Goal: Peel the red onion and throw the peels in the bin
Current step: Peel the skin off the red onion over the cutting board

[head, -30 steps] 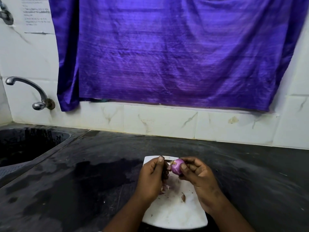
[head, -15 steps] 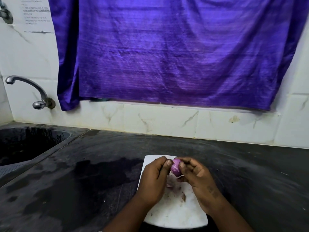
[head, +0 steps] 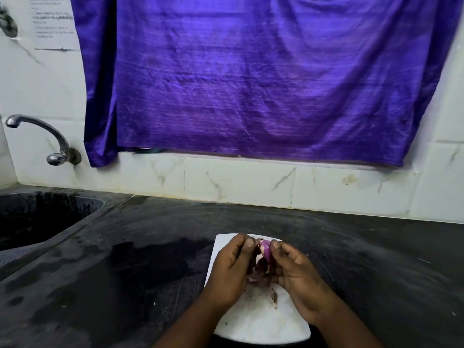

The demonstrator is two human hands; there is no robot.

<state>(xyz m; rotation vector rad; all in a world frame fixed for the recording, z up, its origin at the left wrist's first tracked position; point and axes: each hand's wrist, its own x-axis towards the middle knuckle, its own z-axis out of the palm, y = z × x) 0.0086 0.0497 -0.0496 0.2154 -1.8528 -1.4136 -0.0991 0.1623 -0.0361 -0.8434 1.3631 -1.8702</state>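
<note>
A small red onion [head: 265, 248], purple and partly bare, sits between both hands above a white cutting board [head: 263, 322]. My right hand [head: 298, 275] grips the onion from the right, fingers curled round it. My left hand [head: 232, 267] pinches a dark flap of peel [head: 261, 266] on the onion's left side. Small bits of peel [head: 275, 298] lie on the board below the hands. No bin is in view.
The board lies on a dark stone counter [head: 125, 285] with a wet patch to its left. A sink [head: 37, 217] with a metal tap [head: 42, 136] is at the far left. A purple cloth [head: 263, 84] hangs on the tiled wall behind.
Both hands stayed over the board. The left fingers shifted on the onion and now pull a dark strip of peel down from it; more purple flesh shows at the top.
</note>
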